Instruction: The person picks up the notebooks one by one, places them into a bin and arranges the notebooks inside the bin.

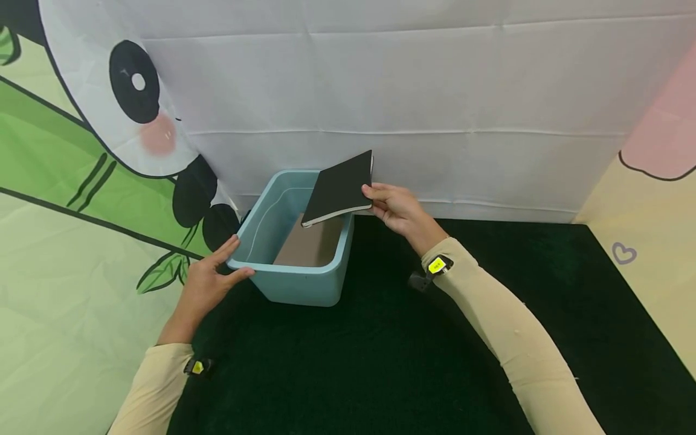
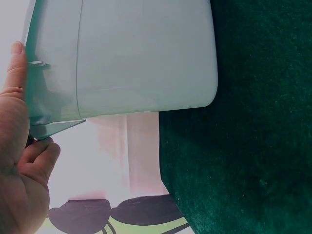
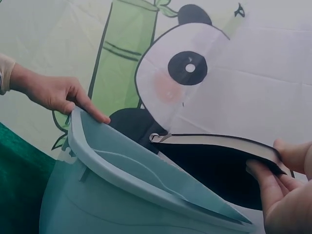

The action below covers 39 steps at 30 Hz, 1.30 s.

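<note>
Right hand (image 1: 397,208) pinches a black notebook (image 1: 339,188) over the blue bin (image 1: 326,284); left hand (image 1: 209,281), apparently relaxed, touches its near-left corner.

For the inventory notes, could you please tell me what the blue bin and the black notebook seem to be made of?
The blue bin looks like moulded plastic: smooth, faintly glossy walls and a rolled rim. The black notebook in the right hand seems to be paper pages, pale at the edge, under a matte black cover, perhaps card or faux leather.

No words or numbers can be read anywhere — the yellow tag (image 1: 437,264) on the right wrist is too small to read.
</note>
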{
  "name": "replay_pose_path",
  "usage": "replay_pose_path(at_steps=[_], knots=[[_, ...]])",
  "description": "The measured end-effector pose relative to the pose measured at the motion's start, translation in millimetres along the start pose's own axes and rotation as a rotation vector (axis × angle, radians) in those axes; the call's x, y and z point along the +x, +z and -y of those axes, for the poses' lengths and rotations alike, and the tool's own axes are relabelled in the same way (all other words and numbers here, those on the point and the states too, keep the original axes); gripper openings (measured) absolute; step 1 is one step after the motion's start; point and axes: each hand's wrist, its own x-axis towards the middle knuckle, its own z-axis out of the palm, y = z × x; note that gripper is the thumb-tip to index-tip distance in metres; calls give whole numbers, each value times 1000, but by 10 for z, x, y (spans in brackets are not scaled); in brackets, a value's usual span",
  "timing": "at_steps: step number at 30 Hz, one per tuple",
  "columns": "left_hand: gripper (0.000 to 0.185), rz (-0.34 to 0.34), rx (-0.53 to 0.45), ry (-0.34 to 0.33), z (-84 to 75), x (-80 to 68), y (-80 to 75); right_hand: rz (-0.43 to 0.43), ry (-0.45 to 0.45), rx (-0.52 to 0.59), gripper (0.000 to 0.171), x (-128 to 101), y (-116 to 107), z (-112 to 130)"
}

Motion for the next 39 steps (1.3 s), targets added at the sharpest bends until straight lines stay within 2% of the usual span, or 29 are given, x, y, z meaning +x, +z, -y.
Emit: replay_pose_path(at_steps=[12,22,29,33,39], knots=[[79,-13,-3,9,7,-3,12,-72,11,-109,44,230,217,-227],[78,-26,-8,14,20,-25,39,-89,29,-214,43,250,320,-369],[79,-29,-1,9,9,-13,50,-102,43,-317,24,279,435,-420],[79,-30,4,1,1,-6,65,-93,64,-344,20,317,459,-451],[79,-28,9,-7,-14,12,83,-37,61,-417,29,336,441,-482]])
